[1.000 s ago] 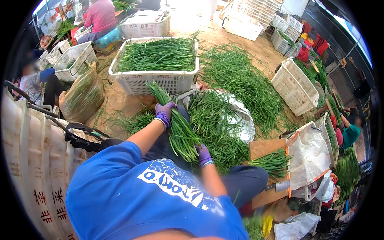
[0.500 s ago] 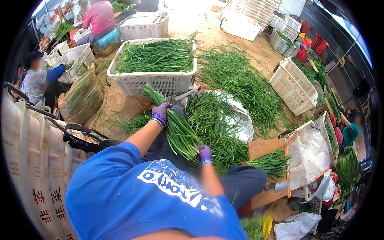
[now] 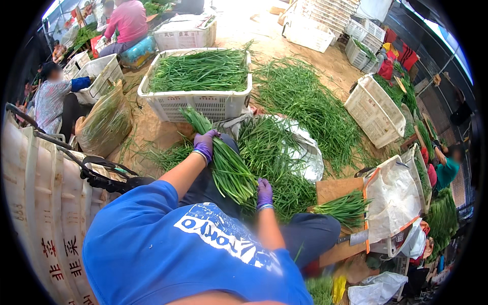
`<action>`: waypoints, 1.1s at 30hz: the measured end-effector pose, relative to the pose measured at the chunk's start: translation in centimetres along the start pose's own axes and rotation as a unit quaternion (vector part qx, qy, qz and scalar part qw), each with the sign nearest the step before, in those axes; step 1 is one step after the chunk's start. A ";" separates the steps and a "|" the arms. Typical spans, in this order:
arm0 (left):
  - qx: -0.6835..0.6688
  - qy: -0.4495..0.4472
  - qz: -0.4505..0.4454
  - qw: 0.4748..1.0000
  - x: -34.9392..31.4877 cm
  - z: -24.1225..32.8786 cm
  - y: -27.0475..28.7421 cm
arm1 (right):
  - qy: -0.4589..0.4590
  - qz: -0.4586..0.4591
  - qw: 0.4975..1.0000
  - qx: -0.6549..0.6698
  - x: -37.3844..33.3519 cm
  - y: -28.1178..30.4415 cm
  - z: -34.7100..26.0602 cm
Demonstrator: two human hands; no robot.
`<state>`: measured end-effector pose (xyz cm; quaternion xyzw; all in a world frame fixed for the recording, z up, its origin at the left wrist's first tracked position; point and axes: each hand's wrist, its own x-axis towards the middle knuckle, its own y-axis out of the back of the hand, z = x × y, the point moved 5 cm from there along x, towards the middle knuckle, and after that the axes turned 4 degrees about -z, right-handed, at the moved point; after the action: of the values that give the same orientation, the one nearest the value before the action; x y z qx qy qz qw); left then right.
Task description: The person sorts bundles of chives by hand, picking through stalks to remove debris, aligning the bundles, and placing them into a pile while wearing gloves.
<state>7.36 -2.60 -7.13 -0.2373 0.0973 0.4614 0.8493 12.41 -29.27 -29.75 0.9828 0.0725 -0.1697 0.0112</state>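
My left hand (image 3: 205, 144), in a purple glove, is closed around a bunch of garlic chives (image 3: 229, 170). The bunch slants across my lap, with its leaf tips at the far left and its pale stem ends toward me. Beside those stem ends is my right hand (image 3: 264, 194), also gloved in purple, its fingers drawn together. Whatever they pinch is too small to make out. A loose heap of chives (image 3: 277, 157) lies just beyond my right hand, partly on a silvery-white sheet (image 3: 308, 156). More cut chives (image 3: 345, 207) rest on a wooden board (image 3: 333, 189) at right.
A white crate (image 3: 198, 101) full of chives stands ahead, with a wide pile (image 3: 310, 112) on the floor beside it. A cleaver (image 3: 358, 237) lies on the board's near end. Tall white crates (image 3: 46, 203) flank my left. Several people work around the edges.
My right hand has shifted slightly right and away from me, off the stem ends. My left hand keeps its hold on the bunch.
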 end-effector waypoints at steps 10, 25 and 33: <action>-0.007 0.017 0.001 1.000 4.9 -3.4 2.5 | -0.074 -0.372 0.887 0.265 -7.0 -5.6 -10.1; 0.028 -0.029 0.006 0.999 5.8 -4.2 2.8 | -0.012 -0.377 0.893 0.248 -7.3 -4.9 -10.6; 0.048 -0.013 0.013 0.999 4.4 -3.0 2.7 | 0.234 -0.273 0.930 -0.071 -7.6 -4.8 -13.0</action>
<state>7.78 0.41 -12.31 -0.1891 0.1107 0.4704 0.8548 8.96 -24.97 -14.90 0.9335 0.3504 0.0742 0.0164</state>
